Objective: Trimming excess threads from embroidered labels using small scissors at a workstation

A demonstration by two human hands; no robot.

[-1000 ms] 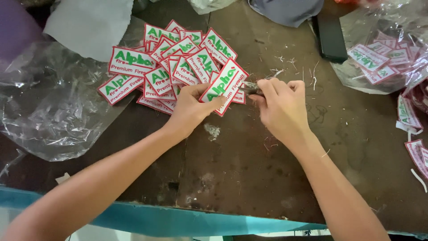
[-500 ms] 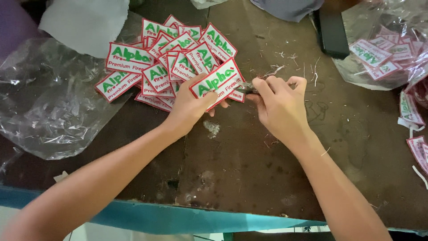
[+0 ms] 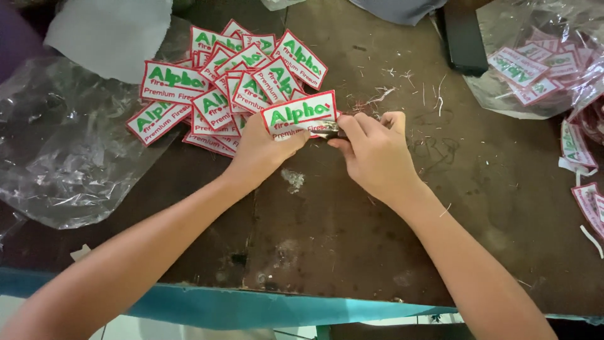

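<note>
My left hand (image 3: 261,151) holds a white rectangular embroidered patch (image 3: 299,113) with a red border and green lettering, pinched by its lower edge. My right hand (image 3: 372,151) grips a small metal cutting tool (image 3: 328,130) whose tip meets the patch's right lower edge. Just behind the hands lies a loose pile of several identical patches (image 3: 220,88) on the dark wooden table (image 3: 352,245).
A crumpled clear plastic bag (image 3: 56,151) lies at the left. Another clear bag holding several patches (image 3: 541,63) sits at the top right, with more patches (image 3: 582,170) along the right edge. A black flat object (image 3: 462,38) lies at the top. Thread scraps (image 3: 402,88) litter the table.
The patch in my left hand has turned from tilted to nearly level. Both hands stay together at the same spot.
</note>
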